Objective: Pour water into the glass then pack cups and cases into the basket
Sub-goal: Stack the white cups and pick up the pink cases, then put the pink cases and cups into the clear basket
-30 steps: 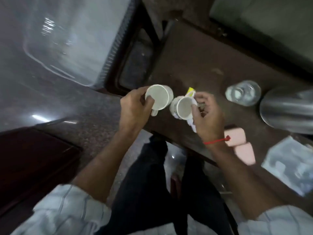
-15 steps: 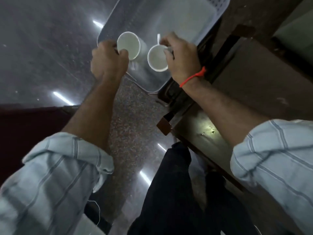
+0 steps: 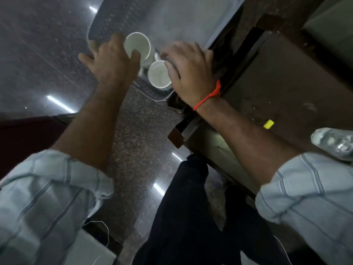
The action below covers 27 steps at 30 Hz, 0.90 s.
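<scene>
From your head camera, the grey perforated basket (image 3: 118, 20) sits on the speckled floor, just left of the dark wooden desk (image 3: 286, 83). Two white cups lie inside the basket's near corner. The far cup (image 3: 137, 45) is tilted with its mouth toward you, and the near cup (image 3: 159, 74) sits just beside it, closer to the desk. Your left hand (image 3: 112, 62) hovers over the basket's near rim with fingers spread, the thumb against the far cup's rim; its grip is loose and holds nothing. Your right hand (image 3: 189, 69), a red thread (image 3: 208, 95) on its wrist, is over the near cup, its fingers blurred but extended, touching the cup's side without curling round it. On the desk, well right of the basket, lie a small yellow item (image 3: 268, 124) and a glass of water (image 3: 334, 142).
</scene>
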Tool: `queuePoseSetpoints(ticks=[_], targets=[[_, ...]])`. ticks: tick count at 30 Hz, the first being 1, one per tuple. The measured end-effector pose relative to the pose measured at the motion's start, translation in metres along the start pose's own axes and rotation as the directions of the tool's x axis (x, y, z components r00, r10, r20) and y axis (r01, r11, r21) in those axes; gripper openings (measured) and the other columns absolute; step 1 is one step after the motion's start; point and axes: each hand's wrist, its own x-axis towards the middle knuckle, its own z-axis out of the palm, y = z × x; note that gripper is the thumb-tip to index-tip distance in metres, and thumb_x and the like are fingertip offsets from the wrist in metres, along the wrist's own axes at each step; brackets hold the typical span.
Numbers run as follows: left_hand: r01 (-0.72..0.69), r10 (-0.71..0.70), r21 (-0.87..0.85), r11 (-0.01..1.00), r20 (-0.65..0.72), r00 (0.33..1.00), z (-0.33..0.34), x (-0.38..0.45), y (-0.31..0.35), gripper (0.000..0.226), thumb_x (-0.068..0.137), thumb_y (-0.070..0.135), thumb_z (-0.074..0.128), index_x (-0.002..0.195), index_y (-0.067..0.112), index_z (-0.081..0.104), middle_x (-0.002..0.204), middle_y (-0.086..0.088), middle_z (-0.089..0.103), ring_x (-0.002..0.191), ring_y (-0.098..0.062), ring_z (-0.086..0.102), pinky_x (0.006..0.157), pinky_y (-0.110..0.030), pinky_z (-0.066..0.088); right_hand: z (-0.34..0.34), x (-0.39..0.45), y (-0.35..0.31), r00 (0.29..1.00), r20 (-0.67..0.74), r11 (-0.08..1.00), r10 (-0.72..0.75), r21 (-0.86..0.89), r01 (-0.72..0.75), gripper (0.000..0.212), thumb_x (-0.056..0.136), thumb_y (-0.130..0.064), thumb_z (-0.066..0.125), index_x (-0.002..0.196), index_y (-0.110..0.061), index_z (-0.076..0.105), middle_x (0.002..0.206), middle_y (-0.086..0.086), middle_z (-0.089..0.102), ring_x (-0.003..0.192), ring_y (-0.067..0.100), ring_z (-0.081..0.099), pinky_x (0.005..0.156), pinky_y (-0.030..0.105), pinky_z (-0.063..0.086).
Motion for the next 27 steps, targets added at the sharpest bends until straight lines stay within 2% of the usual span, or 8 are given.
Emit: queuePoseSetpoints(ticks=[4,6,8,11,15,18,22,27], targets=[[-0.144,0.065,-0.268,0.953,-0.284,0.957,0.000,-0.052,0.016,0.052,0.093,0.045,0.045,0.142,0.029,0.052,0.134,0.007,0.054,0.139,-0.031,0.044,0.116,-0.048,0.028,-0.018,-0.087,0.031,0.955,-0.289,0.971,0.067,0.239,0.004,0.021,0.093,-0.010,0.060,0.107,-0.017,0.074,0.115,0.001,0.071,0.103,0.029,0.063,0.083,0.041,0.042],[-0.330,0.173,-0.356,0.874,-0.407,0.897,0.010,-0.092,0.034,0.040,0.098,0.041,0.049,0.131,0.021,0.060,0.120,0.011,0.047,0.128,-0.027,0.050,0.111,-0.046,0.039,-0.018,-0.137,0.057,0.947,-0.275,0.953,0.163,0.291,-0.080,0.023,0.092,-0.002,0.061,0.107,-0.013,0.074,0.113,0.003,0.071,0.100,0.029,0.063,0.084,0.045,0.046],[-0.508,0.334,-0.389,0.769,-0.433,0.837,0.029,-0.137,0.059,0.029,0.102,0.031,0.055,0.121,0.011,0.063,0.113,-0.001,0.052,0.120,-0.030,0.051,0.101,-0.052,0.045,-0.016,-0.186,0.088,0.938,-0.232,0.930,0.258,0.322,-0.177,0.025,0.092,0.002,0.059,0.109,-0.010,0.073,0.112,0.007,0.069,0.102,0.031,0.063,0.089,0.049,0.048],[-0.631,0.561,-0.407,0.660,-0.292,0.775,0.065,-0.204,0.106,0.022,0.100,0.024,0.058,0.111,0.006,0.065,0.112,-0.019,0.060,0.108,-0.040,0.055,0.092,-0.049,0.046,-0.018,-0.255,0.138,0.888,-0.222,0.895,0.403,0.301,-0.331,0.025,0.091,0.003,0.059,0.110,-0.009,0.071,0.111,0.010,0.068,0.105,0.033,0.063,0.095,0.052,0.047],[-0.668,0.737,-0.416,0.617,0.007,0.676,0.116,-0.284,0.166,0.027,0.096,0.031,0.061,0.118,0.015,0.066,0.116,-0.011,0.059,0.106,-0.035,0.056,0.090,-0.044,0.041,-0.031,-0.340,0.190,0.770,-0.309,0.827,0.558,0.283,-0.486,0.023,0.089,0.000,0.062,0.109,-0.010,0.066,0.107,0.010,0.065,0.099,0.033,0.061,0.091,0.047,0.047],[-0.696,0.785,-0.365,0.618,0.243,0.570,0.153,-0.331,0.204,0.045,0.095,0.042,0.063,0.135,0.021,0.059,0.129,-0.008,0.057,0.116,-0.035,0.055,0.099,-0.048,0.044,-0.038,-0.403,0.224,0.631,-0.284,0.692,0.722,0.283,-0.664,0.030,0.083,-0.013,0.063,0.112,-0.010,0.062,0.111,0.011,0.062,0.101,0.036,0.057,0.092,0.046,0.043],[-0.797,0.796,-0.241,0.554,0.432,0.423,0.201,-0.377,0.243,0.078,0.088,0.058,0.066,0.153,0.022,0.041,0.148,-0.009,0.047,0.129,-0.038,0.048,0.109,-0.051,0.038,-0.029,-0.470,0.261,0.445,-0.076,0.451,0.892,0.186,-0.873,0.063,0.079,-0.032,0.071,0.132,-0.007,0.052,0.130,0.018,0.054,0.119,0.042,0.049,0.103,0.048,0.037],[-0.857,0.761,-0.147,0.494,0.549,0.345,0.249,-0.412,0.260,0.111,0.076,0.062,0.075,0.164,0.035,0.014,0.156,-0.010,0.034,0.137,-0.040,0.041,0.113,-0.056,0.033,-0.010,-0.497,0.284,0.431,0.107,0.415,0.896,0.147,-0.898,0.101,0.066,-0.039,0.083,0.151,-0.016,0.033,0.143,0.020,0.040,0.130,0.043,0.039,0.111,0.049,0.034]])
